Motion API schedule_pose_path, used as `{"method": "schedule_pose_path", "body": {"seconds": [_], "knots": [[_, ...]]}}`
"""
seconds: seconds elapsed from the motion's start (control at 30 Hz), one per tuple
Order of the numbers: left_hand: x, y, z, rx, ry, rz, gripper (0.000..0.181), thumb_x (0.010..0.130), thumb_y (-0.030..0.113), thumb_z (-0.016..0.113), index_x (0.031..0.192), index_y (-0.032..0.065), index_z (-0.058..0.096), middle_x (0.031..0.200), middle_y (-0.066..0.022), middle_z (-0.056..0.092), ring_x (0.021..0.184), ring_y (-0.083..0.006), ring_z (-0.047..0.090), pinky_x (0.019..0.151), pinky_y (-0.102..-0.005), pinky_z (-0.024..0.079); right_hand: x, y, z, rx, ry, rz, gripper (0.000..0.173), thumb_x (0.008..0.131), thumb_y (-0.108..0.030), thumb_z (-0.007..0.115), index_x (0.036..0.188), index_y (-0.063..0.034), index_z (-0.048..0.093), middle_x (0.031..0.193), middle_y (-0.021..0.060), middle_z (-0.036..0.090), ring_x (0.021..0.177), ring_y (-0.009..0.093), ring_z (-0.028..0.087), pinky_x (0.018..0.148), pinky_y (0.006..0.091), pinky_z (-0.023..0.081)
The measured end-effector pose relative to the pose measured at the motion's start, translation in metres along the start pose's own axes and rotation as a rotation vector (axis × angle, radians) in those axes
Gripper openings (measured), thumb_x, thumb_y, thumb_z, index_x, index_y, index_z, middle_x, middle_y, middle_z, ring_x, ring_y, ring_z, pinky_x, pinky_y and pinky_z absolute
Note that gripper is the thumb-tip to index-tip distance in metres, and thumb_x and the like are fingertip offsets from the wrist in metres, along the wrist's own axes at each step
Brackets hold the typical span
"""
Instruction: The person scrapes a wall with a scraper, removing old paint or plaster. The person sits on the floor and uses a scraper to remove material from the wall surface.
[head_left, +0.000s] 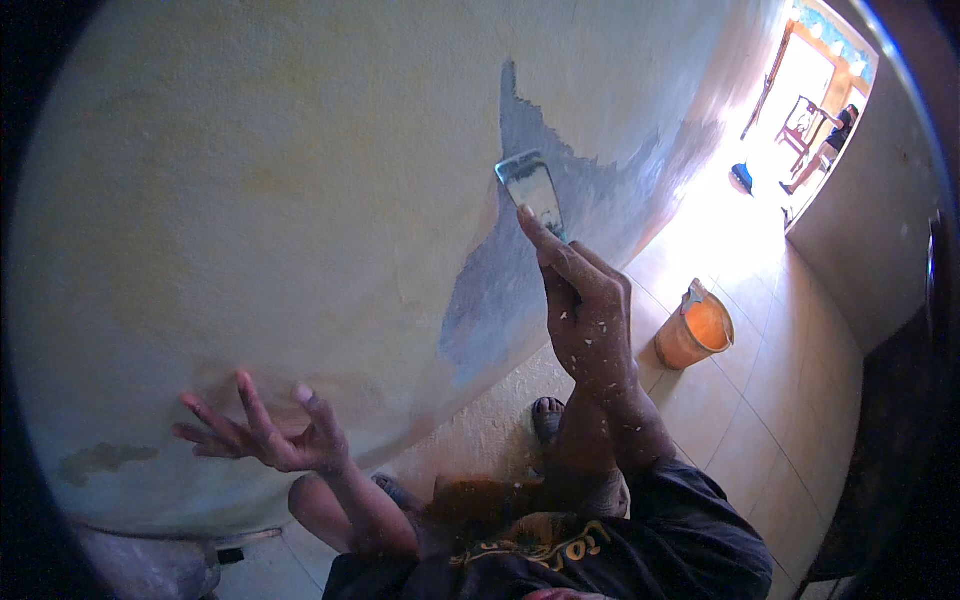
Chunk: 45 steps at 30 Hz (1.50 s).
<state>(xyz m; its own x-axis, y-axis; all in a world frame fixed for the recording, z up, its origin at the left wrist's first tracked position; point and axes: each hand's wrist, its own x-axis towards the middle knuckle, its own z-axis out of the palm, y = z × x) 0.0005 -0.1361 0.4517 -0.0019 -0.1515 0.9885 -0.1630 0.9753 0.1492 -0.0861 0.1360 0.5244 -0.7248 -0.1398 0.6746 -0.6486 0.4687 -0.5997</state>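
Observation:
My right hand (592, 292) grips a putty knife with a broad blade (534, 184), its handle hidden inside my fingers. White residue coats the blade, which lies over a bare grey patch (480, 292) on the pale, painted wall (300, 187). Jagged paint edges border the patch along its upper right. White flecks dot the back of this hand and the forearm. Lower left, my left hand (277, 442) has its fingers spread and holds nothing. It is close to the wall; whether the fingertips touch it, I cannot tell.
An orange bucket (686, 341) stands on the tiled floor (757, 405), a scraper-like tool (694, 294) resting at its rim. Crumbs litter the floor strip (480, 435) along the wall. Near the bright doorway are a blue broom-like object (741, 178), a wooden chair (796, 131) and another person (836, 139).

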Motion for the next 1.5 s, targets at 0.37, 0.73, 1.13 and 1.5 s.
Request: {"method": "schedule_pose_path", "body": {"seconds": [0.37,0.73,1.13,1.5], "knots": [[0.006,-0.004,0.000,0.006,-0.014,0.011,0.050,0.086,0.047,0.058,0.127,0.0180,0.061,0.151,-0.0197,0.034,0.143,-0.0458,0.017,0.110,-0.0667,-0.001,-0.022,0.019,0.011,-0.013,-0.023,0.024,0.045,0.088,0.007,0.057,0.128,-0.0139,0.062,0.069,0.0128,0.053,0.058,0.021,0.054,0.057,0.0321,0.047],[0.013,-0.009,-0.004,0.003,-0.009,0.023,0.051,0.085,0.045,0.059,0.127,0.0165,0.061,0.152,-0.0190,0.033,0.143,-0.0444,0.017,0.110,-0.0666,-0.001,-0.012,-0.014,0.011,-0.003,-0.016,0.031,0.049,0.087,0.010,0.054,0.129,-0.0148,0.061,0.074,0.0173,0.055,0.063,0.026,0.058,0.061,0.0346,0.049],[0.016,-0.005,-0.003,-0.005,0.019,0.052,0.049,0.085,0.043,0.058,0.126,0.0155,0.061,0.150,-0.0210,0.035,0.143,-0.0431,0.018,0.111,-0.0658,0.001,-0.032,0.001,0.013,-0.051,-0.035,0.123,0.046,0.089,0.007,0.057,0.129,-0.0159,0.061,0.068,0.0142,0.050,0.057,0.022,0.051,0.057,0.0310,0.045],[0.011,-0.013,-0.005,-0.019,0.005,0.087,0.050,0.085,0.046,0.060,0.125,0.0155,0.062,0.150,-0.0201,0.034,0.143,-0.0426,0.020,0.111,-0.0666,0.002,-0.020,-0.002,0.015,-0.068,0.010,0.052,0.048,0.088,0.007,0.058,0.129,-0.0160,0.061,0.069,0.0125,0.052,0.058,0.021,0.055,0.057,0.0324,0.047]]}}
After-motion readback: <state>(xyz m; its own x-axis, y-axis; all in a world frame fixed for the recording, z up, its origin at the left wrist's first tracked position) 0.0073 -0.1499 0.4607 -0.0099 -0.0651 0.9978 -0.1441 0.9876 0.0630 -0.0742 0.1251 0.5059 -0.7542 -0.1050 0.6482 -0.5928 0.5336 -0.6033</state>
